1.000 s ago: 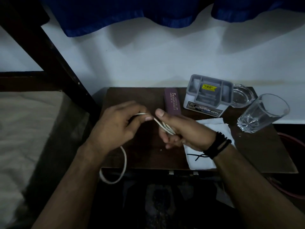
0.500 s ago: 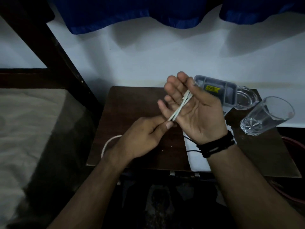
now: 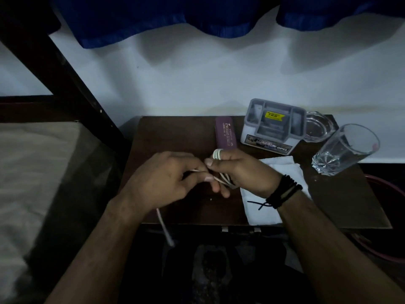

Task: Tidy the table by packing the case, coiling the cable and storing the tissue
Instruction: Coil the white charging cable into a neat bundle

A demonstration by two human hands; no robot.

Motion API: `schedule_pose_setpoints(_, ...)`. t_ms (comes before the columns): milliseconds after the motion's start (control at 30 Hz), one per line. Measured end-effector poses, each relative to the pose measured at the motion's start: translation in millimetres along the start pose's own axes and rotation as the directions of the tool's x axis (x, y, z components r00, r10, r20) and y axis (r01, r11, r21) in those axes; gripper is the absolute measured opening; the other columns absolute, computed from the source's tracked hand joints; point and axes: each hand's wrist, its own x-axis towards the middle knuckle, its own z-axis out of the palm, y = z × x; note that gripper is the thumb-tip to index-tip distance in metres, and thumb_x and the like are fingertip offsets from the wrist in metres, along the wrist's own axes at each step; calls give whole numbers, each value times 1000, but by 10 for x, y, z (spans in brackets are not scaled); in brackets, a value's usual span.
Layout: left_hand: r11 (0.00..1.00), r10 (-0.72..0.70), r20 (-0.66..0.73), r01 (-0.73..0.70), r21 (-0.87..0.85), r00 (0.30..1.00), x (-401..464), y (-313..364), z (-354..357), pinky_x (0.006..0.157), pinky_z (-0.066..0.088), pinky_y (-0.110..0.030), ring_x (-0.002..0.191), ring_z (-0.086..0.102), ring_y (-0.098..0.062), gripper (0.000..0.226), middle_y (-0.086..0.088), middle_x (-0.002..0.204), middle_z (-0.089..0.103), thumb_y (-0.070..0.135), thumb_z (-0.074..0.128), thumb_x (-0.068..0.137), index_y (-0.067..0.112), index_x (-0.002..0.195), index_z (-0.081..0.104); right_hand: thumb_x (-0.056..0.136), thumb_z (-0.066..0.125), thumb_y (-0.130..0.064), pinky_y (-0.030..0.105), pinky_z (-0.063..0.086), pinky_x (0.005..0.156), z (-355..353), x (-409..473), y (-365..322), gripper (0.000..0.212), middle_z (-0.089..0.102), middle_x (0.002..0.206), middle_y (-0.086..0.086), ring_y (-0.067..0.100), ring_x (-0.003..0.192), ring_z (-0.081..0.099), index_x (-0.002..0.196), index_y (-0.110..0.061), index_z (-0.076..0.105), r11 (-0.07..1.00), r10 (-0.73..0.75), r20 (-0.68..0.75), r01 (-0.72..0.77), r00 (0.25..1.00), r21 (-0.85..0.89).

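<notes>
Here the right hand point(image 3: 241, 172) is gripping the white cable point(image 3: 223, 177), several turns of it looping over the raised forefinger and running down across the palm. The left hand point(image 3: 162, 183) is pinching a strand of the same cable between thumb and finger, just left of the right hand and touching it. The cable's loose end is hanging down past the near edge of the worktop point(image 3: 175, 132), below the left wrist. A black band point(image 3: 283, 190) is sitting on the right wrist. Under that wrist the white tissue point(image 3: 282, 167) is lying flat on the worktop. Behind the right hand the purple case point(image 3: 225, 132) is lying closed, and right of the case a grey organiser point(image 3: 274, 126) is standing, with a glass dish point(image 3: 317, 128) and a tilted tumbler point(image 3: 344, 150) further right.
</notes>
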Motion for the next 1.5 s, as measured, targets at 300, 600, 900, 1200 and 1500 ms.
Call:
schedule_pose_setpoints(300, 995, 73, -287, -88, -40, 955, -29, -149, -98, 78, 50, -21, 86, 65, -2, 15, 14, 94, 67, 25, 66, 96, 16, 101, 78, 95, 63, -29, 36, 51, 72, -87, -160, -106, 31, 50, 46, 4, 11, 35, 42, 70, -11, 64, 966, 116, 344, -187, 932, 180)
schedule_pose_setpoints(600, 917, -100, -105, 51, -395, 989, 53, 185, 352, 72, 46, -15, 77, 54, 24, 14, 30, 84, 68, 27, 53, 97, 30, 100, 67, 103, 47, -17, 47, 53, 97, -15, -74, -413, 31, 73, 121, 16, 29, 107, 72, 123, -3, 65, 301, -579, 175, 9, 796, 953)
schedule_pose_setpoints(900, 990, -126, 90, 119, 77, 988, 42, 98, 284, 73, 53, -36, 83, 69, -21, 22, 4, 90, 72, 45, 47, 102, 29, 98, 62, 100, 50, -10, 38, 53, 89, -71, 46, -79, 17, 77, 107, 11, 25, 101, 74, 110, -8, 63, 814, -136, -329, 295, 935, 500)
schedule_pose_setpoints(1200, 995, -96, -5, 96, 24, 995, -11, -22, 198, 76, 54, -35, 86, 65, -9, 15, 14, 96, 64, 39, 56, 94, 32, 99, 67, 100, 56, -10, 26, 48, 78, -14, 60, 97, 14, 68, 81, -1, 10, 79, 62, 102, -12, 70, 996, -45, -201, 60, 979, 70)
schedule_pose_setpoints(1500, 930, -259, -258, 168, -327, 931, 27, 117, 285, 61, 45, -14, 71, 61, -3, 21, 10, 83, 64, 7, 71, 91, 15, 104, 56, 102, 51, -25, 34, 50, 72, 104, 13, -58, 25, 71, 78, 13, 22, 71, 71, 84, -12, 64, 867, 141, -25, -111, 990, 486)
